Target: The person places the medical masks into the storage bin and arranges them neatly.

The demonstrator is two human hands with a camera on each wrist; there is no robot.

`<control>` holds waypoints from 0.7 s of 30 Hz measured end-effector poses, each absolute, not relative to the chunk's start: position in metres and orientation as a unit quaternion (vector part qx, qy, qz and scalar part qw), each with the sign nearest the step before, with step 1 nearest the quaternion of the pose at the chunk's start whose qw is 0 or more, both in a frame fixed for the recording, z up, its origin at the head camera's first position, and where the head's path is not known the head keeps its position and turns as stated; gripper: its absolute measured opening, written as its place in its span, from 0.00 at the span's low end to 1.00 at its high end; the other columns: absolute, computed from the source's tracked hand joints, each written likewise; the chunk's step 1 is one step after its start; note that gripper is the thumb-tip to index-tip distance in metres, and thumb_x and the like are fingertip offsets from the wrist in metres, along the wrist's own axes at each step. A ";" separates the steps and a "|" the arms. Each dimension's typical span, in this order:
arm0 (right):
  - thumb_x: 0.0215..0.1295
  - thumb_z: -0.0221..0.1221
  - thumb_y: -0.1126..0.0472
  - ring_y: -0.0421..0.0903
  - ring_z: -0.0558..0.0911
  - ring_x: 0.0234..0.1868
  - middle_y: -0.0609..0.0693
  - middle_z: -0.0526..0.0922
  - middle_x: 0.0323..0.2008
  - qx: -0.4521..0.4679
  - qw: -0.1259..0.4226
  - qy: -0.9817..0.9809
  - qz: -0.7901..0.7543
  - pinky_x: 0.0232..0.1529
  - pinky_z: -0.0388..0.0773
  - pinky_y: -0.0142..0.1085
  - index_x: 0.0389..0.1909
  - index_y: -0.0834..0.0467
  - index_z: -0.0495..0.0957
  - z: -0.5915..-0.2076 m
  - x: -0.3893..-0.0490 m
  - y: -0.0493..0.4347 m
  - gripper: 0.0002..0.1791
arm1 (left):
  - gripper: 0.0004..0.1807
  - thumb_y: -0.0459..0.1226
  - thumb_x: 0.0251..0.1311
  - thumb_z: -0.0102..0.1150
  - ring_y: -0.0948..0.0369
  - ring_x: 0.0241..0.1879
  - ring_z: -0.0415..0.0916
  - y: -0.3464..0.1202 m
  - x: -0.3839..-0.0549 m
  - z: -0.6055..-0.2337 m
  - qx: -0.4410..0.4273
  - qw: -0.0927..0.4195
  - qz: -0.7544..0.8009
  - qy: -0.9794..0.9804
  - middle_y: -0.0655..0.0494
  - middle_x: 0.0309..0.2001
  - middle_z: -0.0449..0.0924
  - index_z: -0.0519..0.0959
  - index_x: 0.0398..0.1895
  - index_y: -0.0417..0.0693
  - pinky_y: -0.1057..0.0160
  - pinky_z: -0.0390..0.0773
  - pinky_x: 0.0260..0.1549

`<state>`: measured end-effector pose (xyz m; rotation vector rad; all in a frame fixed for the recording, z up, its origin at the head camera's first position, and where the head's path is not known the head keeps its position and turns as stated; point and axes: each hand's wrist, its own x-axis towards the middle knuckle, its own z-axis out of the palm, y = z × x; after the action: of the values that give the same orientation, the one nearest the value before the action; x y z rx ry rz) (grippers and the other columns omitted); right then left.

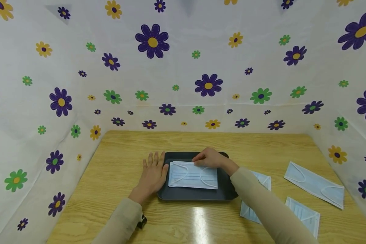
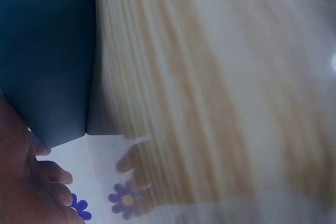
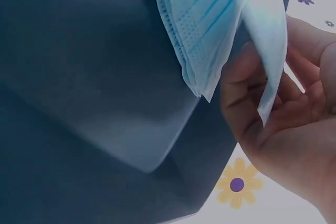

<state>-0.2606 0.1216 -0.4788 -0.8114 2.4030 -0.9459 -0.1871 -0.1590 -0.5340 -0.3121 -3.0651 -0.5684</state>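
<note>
A dark grey tray (image 1: 186, 195) sits on the wooden table with a small stack of light blue face masks (image 1: 180, 174) in it, ear loops lying on top. My right hand (image 1: 212, 158) pinches the far edge of the top face mask. In the right wrist view, that mask's white edge (image 3: 270, 40) hangs between thumb and fingers, lifted apart from the pleated masks (image 3: 202, 30) below. My left hand (image 1: 152, 174) rests against the tray's left side with its fingers straight. The left wrist view shows the tray wall (image 2: 47, 51) beside this hand (image 2: 23, 177).
To the right of the tray lie more face masks: one (image 1: 315, 184) at the far right, one (image 1: 305, 215) nearer the front, and one (image 1: 248, 211) partly hidden under my right forearm. A flower-patterned cloth (image 1: 177, 67) stands around the table's back and sides.
</note>
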 end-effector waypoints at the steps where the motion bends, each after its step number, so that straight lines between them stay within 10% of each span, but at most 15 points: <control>1: 0.76 0.62 0.60 0.50 0.88 0.51 0.59 0.90 0.53 -0.294 0.211 0.868 -0.340 0.50 0.84 0.40 0.58 0.65 0.86 -0.479 -0.260 0.122 0.17 | 0.35 0.51 0.85 0.33 0.31 0.83 0.40 -0.159 -0.187 -0.534 -0.100 0.004 -0.181 -0.978 0.30 0.83 0.48 0.49 0.86 0.45 0.25 0.42 0.76; 21: 0.69 0.63 0.70 0.42 0.77 0.35 0.57 0.90 0.41 -0.206 0.174 0.883 -0.384 0.37 0.73 0.32 0.57 0.67 0.85 -0.480 -0.255 0.130 0.17 | 0.35 0.51 0.86 0.32 0.31 0.83 0.39 -0.160 -0.187 -0.534 -0.098 -0.006 -0.189 -0.977 0.29 0.83 0.48 0.48 0.87 0.46 0.26 0.42 0.77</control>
<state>-0.2549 0.1302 -0.4803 -0.5834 2.5051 -1.0875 -0.1870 -0.1601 -0.5344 -0.3077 -3.0806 -0.5966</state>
